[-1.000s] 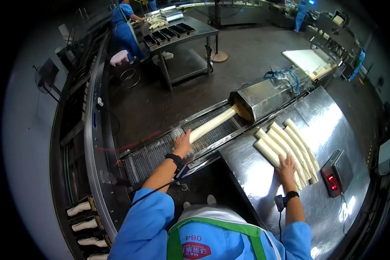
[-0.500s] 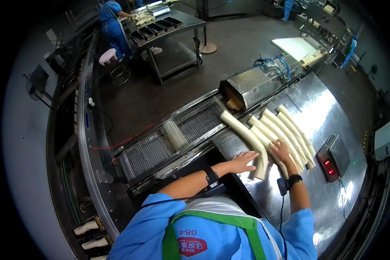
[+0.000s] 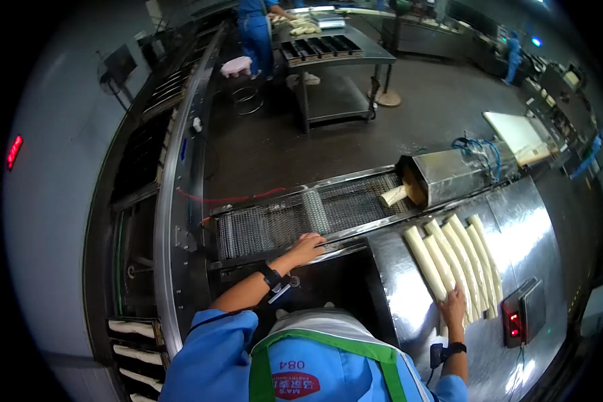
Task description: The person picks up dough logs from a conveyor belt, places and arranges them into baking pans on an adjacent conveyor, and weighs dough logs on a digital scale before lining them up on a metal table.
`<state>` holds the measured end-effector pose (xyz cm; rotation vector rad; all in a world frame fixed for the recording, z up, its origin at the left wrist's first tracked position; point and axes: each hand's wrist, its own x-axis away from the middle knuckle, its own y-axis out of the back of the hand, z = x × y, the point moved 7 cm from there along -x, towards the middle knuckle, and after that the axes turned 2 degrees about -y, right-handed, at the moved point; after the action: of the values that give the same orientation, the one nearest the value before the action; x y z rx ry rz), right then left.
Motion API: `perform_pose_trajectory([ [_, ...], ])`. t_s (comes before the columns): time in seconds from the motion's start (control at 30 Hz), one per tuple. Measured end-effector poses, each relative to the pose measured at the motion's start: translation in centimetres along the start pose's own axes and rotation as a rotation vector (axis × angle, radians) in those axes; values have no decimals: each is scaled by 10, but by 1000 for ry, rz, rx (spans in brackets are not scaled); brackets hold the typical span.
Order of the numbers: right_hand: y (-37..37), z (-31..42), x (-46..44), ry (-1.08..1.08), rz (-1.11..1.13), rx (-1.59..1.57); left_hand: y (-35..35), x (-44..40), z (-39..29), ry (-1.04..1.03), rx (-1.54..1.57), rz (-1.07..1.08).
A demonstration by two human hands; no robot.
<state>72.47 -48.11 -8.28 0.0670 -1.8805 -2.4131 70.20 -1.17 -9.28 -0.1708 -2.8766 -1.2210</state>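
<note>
Several long, pale dough ropes [image 3: 452, 258] lie side by side on the steel table, slightly curved. My right hand [image 3: 453, 306] is at the lower end of the left ones, thumb on one side and fingers over the dough, closed about a rope; the fingertips are partly hidden. My left hand [image 3: 305, 248] rests on the near rail of the mesh conveyor [image 3: 268, 224], its fingers bent over the metal, with no dough in it. Another dough piece [image 3: 394, 195] sticks out of the metal housing [image 3: 455, 173] onto the belt.
A scale [image 3: 524, 313] with red digits stands right of the dough on the steel table [image 3: 409, 301]. Left runs a long conveyor frame [image 3: 171, 234] with dough-filled pans [image 3: 137, 353]. Behind, a person [image 3: 256, 37] works at a table with black pans [image 3: 321, 48].
My left hand has left the dough and moved left to the conveyor rail. The leftmost rope now lies closer to the others. A dough piece has emerged from the housing. The view has shifted left.
</note>
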Motion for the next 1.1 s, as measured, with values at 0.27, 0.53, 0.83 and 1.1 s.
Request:
perform_pose_trajectory([
  [0.27,-9,1,-11,0,-28,159,76,41,63,39,32,-376],
  [0.53,-4,-6,-16,-145,-81,131,63,19,44,223,-24,-142],
  [0.83,4,-1,29,-58,-62,76,22,-54,-21,-31,-239,-379],
  [1.1,-2,-68,91,3,84,229,-38,-104,-52,-24,-356,-396],
])
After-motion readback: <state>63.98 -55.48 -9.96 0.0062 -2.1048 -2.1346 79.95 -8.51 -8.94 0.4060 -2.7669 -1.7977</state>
